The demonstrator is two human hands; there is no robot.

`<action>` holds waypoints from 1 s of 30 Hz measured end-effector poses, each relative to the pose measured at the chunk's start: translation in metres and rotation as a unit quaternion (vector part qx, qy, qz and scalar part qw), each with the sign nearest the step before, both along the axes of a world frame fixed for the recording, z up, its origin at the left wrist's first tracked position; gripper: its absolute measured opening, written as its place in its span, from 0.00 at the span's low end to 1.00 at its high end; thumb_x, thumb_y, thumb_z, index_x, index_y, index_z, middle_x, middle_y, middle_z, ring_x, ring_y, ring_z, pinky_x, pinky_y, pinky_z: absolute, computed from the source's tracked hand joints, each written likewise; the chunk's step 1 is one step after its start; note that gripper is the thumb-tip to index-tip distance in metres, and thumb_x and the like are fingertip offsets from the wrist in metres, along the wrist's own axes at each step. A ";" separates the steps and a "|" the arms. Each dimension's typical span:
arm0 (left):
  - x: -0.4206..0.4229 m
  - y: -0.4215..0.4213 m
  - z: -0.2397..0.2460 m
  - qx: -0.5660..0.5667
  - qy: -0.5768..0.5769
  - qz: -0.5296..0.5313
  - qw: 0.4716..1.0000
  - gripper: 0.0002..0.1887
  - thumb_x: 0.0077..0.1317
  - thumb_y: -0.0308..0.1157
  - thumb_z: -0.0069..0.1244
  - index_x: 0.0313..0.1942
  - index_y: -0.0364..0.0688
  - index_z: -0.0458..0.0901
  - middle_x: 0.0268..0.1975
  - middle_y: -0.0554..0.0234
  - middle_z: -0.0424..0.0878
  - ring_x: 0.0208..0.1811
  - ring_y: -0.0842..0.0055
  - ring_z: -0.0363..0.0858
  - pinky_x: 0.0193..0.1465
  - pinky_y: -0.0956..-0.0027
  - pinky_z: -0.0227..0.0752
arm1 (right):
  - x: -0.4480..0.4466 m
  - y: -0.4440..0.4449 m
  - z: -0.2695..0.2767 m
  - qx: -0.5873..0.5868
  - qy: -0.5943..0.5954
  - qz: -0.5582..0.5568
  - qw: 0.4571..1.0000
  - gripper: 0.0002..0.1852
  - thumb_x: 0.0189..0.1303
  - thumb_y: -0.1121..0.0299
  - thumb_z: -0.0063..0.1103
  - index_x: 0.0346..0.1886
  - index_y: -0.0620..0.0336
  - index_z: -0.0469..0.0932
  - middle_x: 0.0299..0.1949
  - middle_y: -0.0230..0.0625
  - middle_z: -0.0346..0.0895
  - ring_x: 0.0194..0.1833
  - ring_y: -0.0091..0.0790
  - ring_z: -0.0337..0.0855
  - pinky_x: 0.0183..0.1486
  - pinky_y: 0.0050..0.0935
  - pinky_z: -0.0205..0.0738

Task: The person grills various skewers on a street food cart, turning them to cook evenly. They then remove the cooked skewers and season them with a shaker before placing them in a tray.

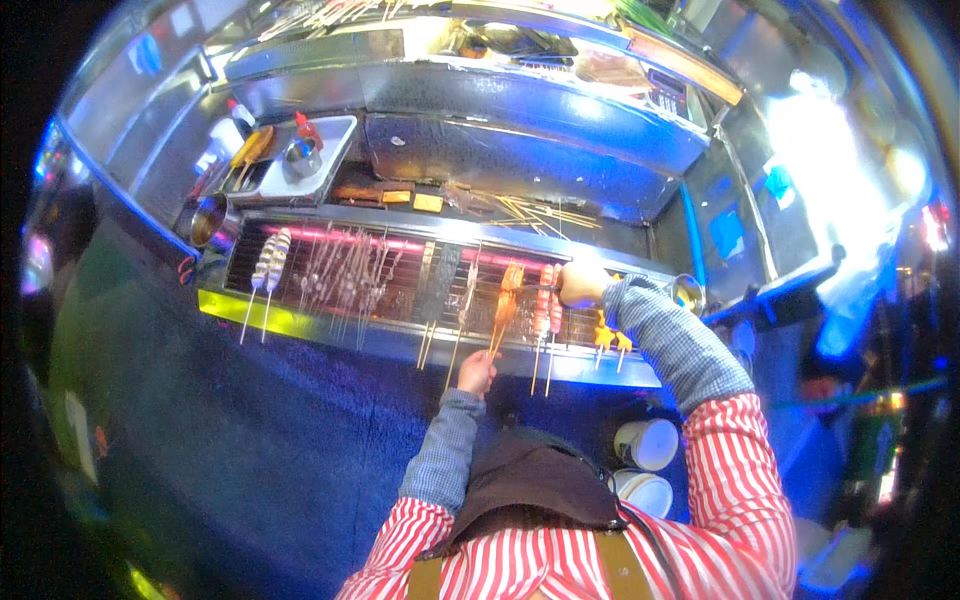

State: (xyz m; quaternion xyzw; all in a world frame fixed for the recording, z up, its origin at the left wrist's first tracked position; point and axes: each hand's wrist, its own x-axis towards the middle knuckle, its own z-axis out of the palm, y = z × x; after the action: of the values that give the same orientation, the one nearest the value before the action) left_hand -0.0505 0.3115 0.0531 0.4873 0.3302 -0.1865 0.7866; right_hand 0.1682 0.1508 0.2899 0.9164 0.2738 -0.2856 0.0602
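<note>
My left hand (478, 373) grips the wooden sticks of the orange-brown skewered food (508, 291) at the front edge of a long grill (345, 328). Above the grill, my right hand (585, 285) is closed around a thin dark tool (537, 287), whose tip reaches that food; its exact kind is unclear. Under and beside my right hand lie pink sausage skewers (543, 307), and yellow-orange shaped pieces on sticks (603, 330) are further right. Left of my left hand lie a thin meat skewer (470, 289) and a dark flat skewer (439, 289).
Several thin skewers (352, 262) and two striped skewers (271, 259) occupy the grill's left part. Behind it stand a white tray (341, 142) with a metal cup (302, 159) and a red bottle (307, 129), plus loose sticks (536, 214). White buckets (651, 444) stand below right.
</note>
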 end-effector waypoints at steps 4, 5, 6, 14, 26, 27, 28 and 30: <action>-0.006 -0.002 -0.004 -0.004 -0.021 0.013 1.000 0.13 0.82 0.38 0.42 0.50 0.46 0.85 0.20 0.75 0.73 0.13 0.86 0.62 0.12 0.74 0.52 | -0.019 -0.014 0.012 0.010 0.027 -0.008 1.000 0.23 0.54 0.58 0.64 0.50 0.61 0.86 0.40 0.52 0.89 0.39 0.52 0.91 0.45 0.47 0.85; -0.008 -0.002 -0.003 -0.006 -0.047 0.020 0.999 0.13 0.82 0.38 0.42 0.51 0.45 0.84 0.21 0.75 0.74 0.13 0.86 0.62 0.12 0.74 0.52 | -0.031 -0.024 0.021 0.033 -0.021 0.015 0.999 0.24 0.53 0.57 0.65 0.53 0.56 0.85 0.42 0.51 0.89 0.43 0.53 0.91 0.49 0.49 0.84; -0.010 -0.002 -0.001 -0.005 -0.030 0.024 0.999 0.13 0.82 0.39 0.43 0.51 0.44 0.84 0.21 0.75 0.74 0.13 0.87 0.61 0.13 0.75 0.51 | -0.040 -0.026 0.027 -0.002 -0.045 0.034 0.998 0.27 0.51 0.56 0.67 0.56 0.52 0.84 0.42 0.49 0.89 0.46 0.53 0.90 0.50 0.50 0.84; -0.011 -0.006 0.021 0.018 -0.009 0.037 0.999 0.12 0.81 0.38 0.44 0.44 0.45 0.84 0.21 0.75 0.74 0.13 0.88 0.59 0.13 0.77 0.47 | -0.064 0.007 0.024 -0.036 -0.129 0.177 0.975 0.31 0.49 0.54 0.70 0.59 0.53 0.81 0.55 0.55 0.82 0.47 0.53 0.89 0.48 0.50 0.83; -0.008 -0.005 -0.011 0.023 -0.071 0.041 0.996 0.14 0.83 0.39 0.44 0.43 0.43 0.85 0.20 0.77 0.72 0.14 0.89 0.59 0.14 0.78 0.48 | -0.041 0.040 0.029 -0.079 -0.031 0.182 0.980 0.25 0.48 0.55 0.73 0.51 0.53 0.87 0.41 0.45 0.89 0.45 0.49 0.91 0.48 0.46 0.85; -0.011 -0.004 -0.013 0.043 -0.063 0.028 0.997 0.14 0.82 0.39 0.45 0.43 0.43 0.86 0.20 0.77 0.73 0.14 0.89 0.61 0.15 0.77 0.49 | -0.043 0.038 0.029 -0.067 -0.032 0.187 0.980 0.26 0.48 0.54 0.73 0.52 0.53 0.86 0.41 0.46 0.89 0.46 0.50 0.90 0.49 0.46 0.85; -0.012 -0.003 -0.015 0.056 -0.092 0.032 0.994 0.14 0.82 0.38 0.45 0.43 0.43 0.86 0.20 0.77 0.73 0.15 0.89 0.62 0.15 0.77 0.50 | -0.044 0.036 0.028 -0.081 -0.033 0.186 0.979 0.29 0.48 0.54 0.73 0.55 0.52 0.85 0.45 0.48 0.88 0.50 0.51 0.89 0.52 0.47 0.84; -0.016 0.000 -0.015 0.063 -0.109 0.032 0.991 0.13 0.82 0.38 0.46 0.44 0.42 0.86 0.21 0.76 0.73 0.17 0.89 0.64 0.17 0.77 0.54 | -0.045 0.029 0.028 -0.063 -0.018 0.170 0.983 0.29 0.48 0.55 0.71 0.56 0.52 0.85 0.48 0.49 0.87 0.53 0.52 0.88 0.54 0.48 0.83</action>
State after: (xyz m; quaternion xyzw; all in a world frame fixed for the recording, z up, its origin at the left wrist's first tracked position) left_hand -0.0663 0.3116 0.0380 0.5421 0.2688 -0.0854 0.7915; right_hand 0.1232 0.1798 0.3179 0.8558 0.4060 -0.2715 0.1703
